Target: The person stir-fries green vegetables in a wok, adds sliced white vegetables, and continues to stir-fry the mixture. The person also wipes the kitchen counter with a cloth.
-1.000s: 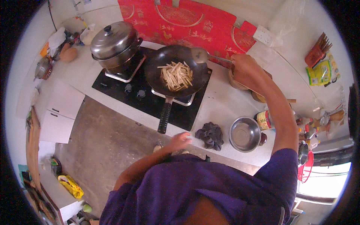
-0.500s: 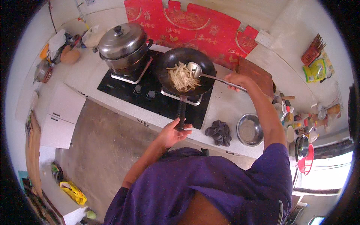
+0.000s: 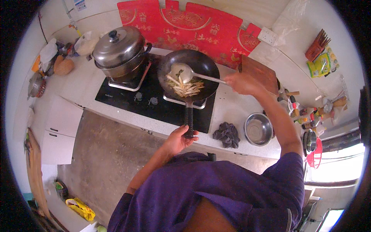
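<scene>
My left hand (image 3: pixel 181 138) grips the black handle (image 3: pixel 189 116) of the wok (image 3: pixel 205 65), which sits over the right burner of the black hob (image 3: pixel 119 101). Pale strips of food (image 3: pixel 188 89) lie in the wok. My right hand (image 3: pixel 241 83) holds a long-handled steel spatula (image 3: pixel 181 70), its broad head inside the wok among the food.
A lidded steel pot (image 3: pixel 118 48) sits on the left burner. To the right are a steel bowl (image 3: pixel 258 128), a dark crumpled cloth (image 3: pixel 227 135), a wooden board (image 3: pixel 261 71) and several bottles (image 3: pixel 305 116). Various items (image 3: pixel 63 65) sit at the left.
The spatula has come down into the wok and further left through the food, with my right hand lower. My left hand has taken hold of the wok's handle.
</scene>
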Demonstrator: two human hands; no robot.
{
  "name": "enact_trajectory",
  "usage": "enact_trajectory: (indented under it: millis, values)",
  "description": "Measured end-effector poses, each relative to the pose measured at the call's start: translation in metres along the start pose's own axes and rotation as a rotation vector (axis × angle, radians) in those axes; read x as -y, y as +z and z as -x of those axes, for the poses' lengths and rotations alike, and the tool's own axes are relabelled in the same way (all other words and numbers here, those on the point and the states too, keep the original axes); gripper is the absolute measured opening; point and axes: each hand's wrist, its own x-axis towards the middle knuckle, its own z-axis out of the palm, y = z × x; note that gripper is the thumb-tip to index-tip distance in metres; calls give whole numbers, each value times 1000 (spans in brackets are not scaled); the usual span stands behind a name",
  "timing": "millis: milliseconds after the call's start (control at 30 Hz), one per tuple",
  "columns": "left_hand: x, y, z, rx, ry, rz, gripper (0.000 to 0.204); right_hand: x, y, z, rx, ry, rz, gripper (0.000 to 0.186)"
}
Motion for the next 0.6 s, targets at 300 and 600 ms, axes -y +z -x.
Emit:
enact_trajectory:
  millis: [300, 600]
  values:
    - [-1, -2, -2, 29, -11, 29, 17, -7, 46, -4, -84, 53, 398, 16]
    - [7, -10, -7, -14, 11, 27, 28, -109, 30, -27, -69, 246, 323, 22]
